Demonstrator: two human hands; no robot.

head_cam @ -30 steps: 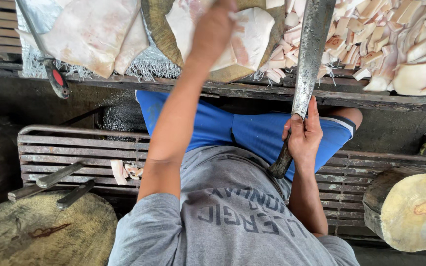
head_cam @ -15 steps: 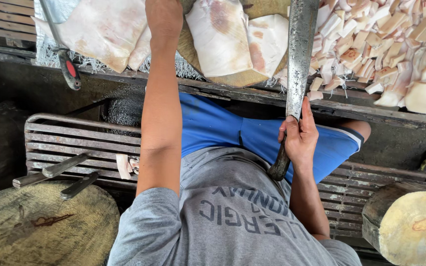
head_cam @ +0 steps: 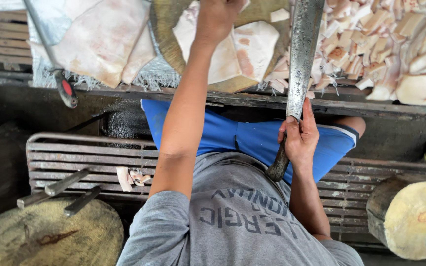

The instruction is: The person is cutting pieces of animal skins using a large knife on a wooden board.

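My left hand (head_cam: 218,19) reaches forward and is closed on a pale slab of fatty meat (head_cam: 252,49). The slab lies on a round wooden chopping block (head_cam: 168,39) in front of me. My right hand (head_cam: 299,138) grips the dark handle of a long, worn heavy knife (head_cam: 301,54). Its blade points away from me, over the block's right edge and beside the slab. I sit in a grey shirt and blue shorts on a metal slatted bench (head_cam: 75,157).
A heap of cut pale pieces (head_cam: 380,54) lies at the upper right, and more large slabs (head_cam: 99,39) at the upper left. A red-handled tool (head_cam: 67,93) hangs at the left. Two blades (head_cam: 65,189) rest on a round block (head_cam: 50,236) at the lower left. A wooden stump (head_cam: 420,221) stands at the lower right.
The view swayed left and then back. My left hand stays on the slab, and my right hand keeps the knife upright in the same grip.
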